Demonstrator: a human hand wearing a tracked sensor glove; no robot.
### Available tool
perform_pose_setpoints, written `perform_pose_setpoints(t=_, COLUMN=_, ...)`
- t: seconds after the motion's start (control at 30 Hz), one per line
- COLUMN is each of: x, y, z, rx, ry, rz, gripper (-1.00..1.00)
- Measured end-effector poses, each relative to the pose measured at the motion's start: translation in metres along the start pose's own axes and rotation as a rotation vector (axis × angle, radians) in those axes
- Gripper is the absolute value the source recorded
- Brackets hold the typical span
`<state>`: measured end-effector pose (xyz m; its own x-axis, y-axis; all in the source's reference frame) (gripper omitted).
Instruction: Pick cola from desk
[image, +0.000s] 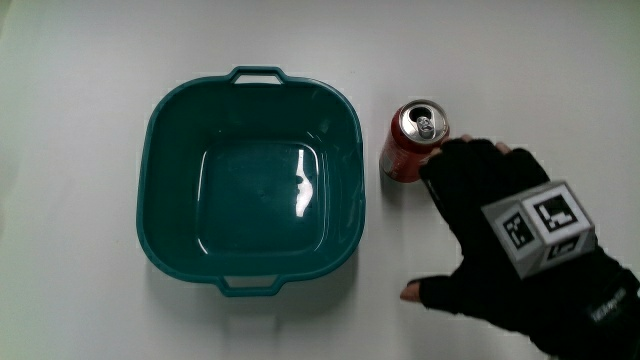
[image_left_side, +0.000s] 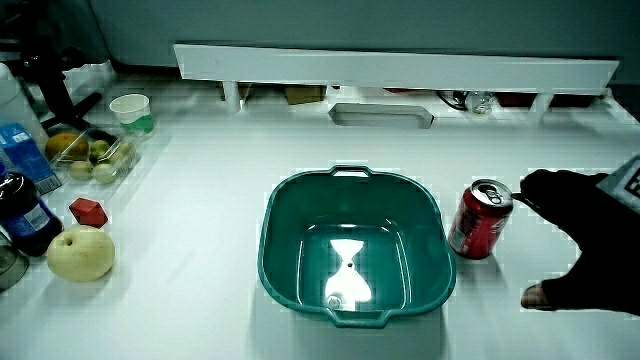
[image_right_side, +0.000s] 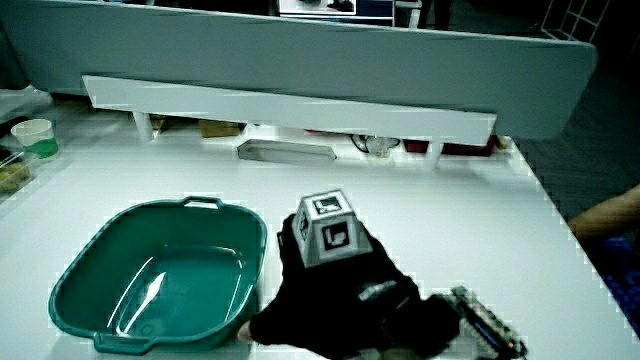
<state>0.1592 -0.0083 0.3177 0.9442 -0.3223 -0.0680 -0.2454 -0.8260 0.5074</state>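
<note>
Cola, a red aluminium drink can (image: 414, 142) with a silver top, stands upright on the white table just beside the empty teal plastic basin (image: 252, 180). The black-gloved hand (image: 505, 232) reaches beside the can, fingers spread wide, fingertips touching it, nothing gripped. The approach seems nearly done; next, the fingers must wrap and close.

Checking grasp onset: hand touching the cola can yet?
Cannot tell. In the main view the hand overlaps the cola can at its fingertips, with no visible gap, but contact isn't plainly shown.
</note>
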Motion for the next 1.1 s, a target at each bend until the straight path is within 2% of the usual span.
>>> perform_pose_setpoints(t=0.1, x=0.000, y=0.013, z=0.012, rx=-0.025, ry=0.052, rz=-0.020, gripper=0.00)
perform_pose_setpoints(t=0.13, x=-0.001, y=0.016, z=0.017, rx=0.022, ry=0.077, rz=-0.001, gripper=0.00)
perform_pose_setpoints(t=0.17, x=0.001, y=0.022, z=0.015, rx=-0.005, ry=0.068, rz=-0.016, gripper=0.00)
perform_pose_setpoints(t=0.2, x=0.002, y=0.027, z=0.016, rx=0.025, ry=0.106, rz=0.005, gripper=0.00)
perform_pose_setpoints(t=0.23, x=0.002, y=0.031, z=0.019, rx=-0.009, ry=0.109, rz=-0.016, gripper=0.00)
perform_pose_setpoints(t=0.3, x=0.001, y=0.038, z=0.023, rx=0.001, ry=0.151, rz=-0.011, gripper=0.00)
perform_pose_setpoints(t=0.53, x=0.013, y=0.074, z=0.011, rx=-0.019, ry=0.182, rz=-0.058, gripper=0.00)
perform_pose_setpoints(t=0.57, x=0.014, y=0.078, z=0.010, rx=-0.007, ry=0.181, rz=-0.068, gripper=0.00)
perform_pose_setpoints(t=0.63, x=0.012, y=0.083, z=0.013, rx=-0.067, ry=0.225, rz=-0.032, gripper=0.00)
perform_pose_setpoints(t=0.7, x=0.015, y=0.091, z=0.006, rx=-0.064, ry=0.216, rz=-0.053, gripper=0.00)
perform_pose_setpoints(t=0.73, x=0.017, y=0.096, z=0.003, rx=-0.086, ry=0.232, rz=-0.057, gripper=0.00)
perform_pose_setpoints(t=0.87, x=0.016, y=0.105, z=0.000, rx=-0.129, ry=0.262, rz=-0.044, gripper=0.00)
perform_pose_setpoints(t=0.9, x=0.017, y=0.109, z=-0.003, rx=-0.141, ry=0.254, rz=-0.053, gripper=0.00)
perform_pose_setpoints(t=0.97, x=0.016, y=0.112, z=-0.004, rx=-0.143, ry=0.249, rz=-0.066, gripper=0.00)
perform_pose_setpoints(t=1.1, x=0.017, y=0.117, z=-0.008, rx=-0.168, ry=0.264, rz=-0.055, gripper=0.00)
